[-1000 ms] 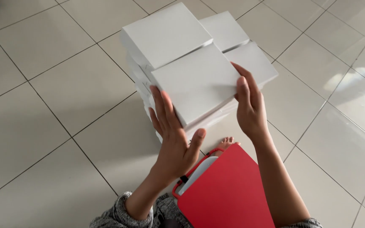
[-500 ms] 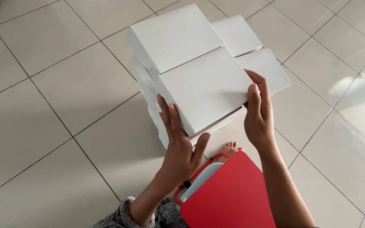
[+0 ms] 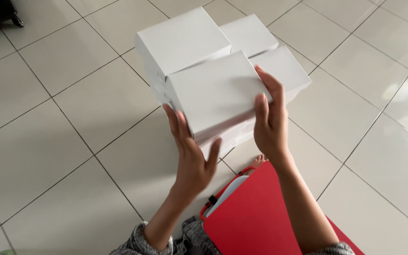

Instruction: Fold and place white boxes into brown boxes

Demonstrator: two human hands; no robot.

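**2 hands clasp a white box at the stack**

The left hand [image 3: 192,156] presses its flat fingers against the near-left corner of the white box [image 3: 216,89]. The right hand [image 3: 270,120] curls its fingers over the box's right edge. Both grip the same box, which sits tilted on top of the stack of white boxes [image 3: 185,40]. Nearer the person than the stack, a red folder [image 3: 256,217] lies on the lap. Pale floor tiles [image 3: 62,141] surround the stack.
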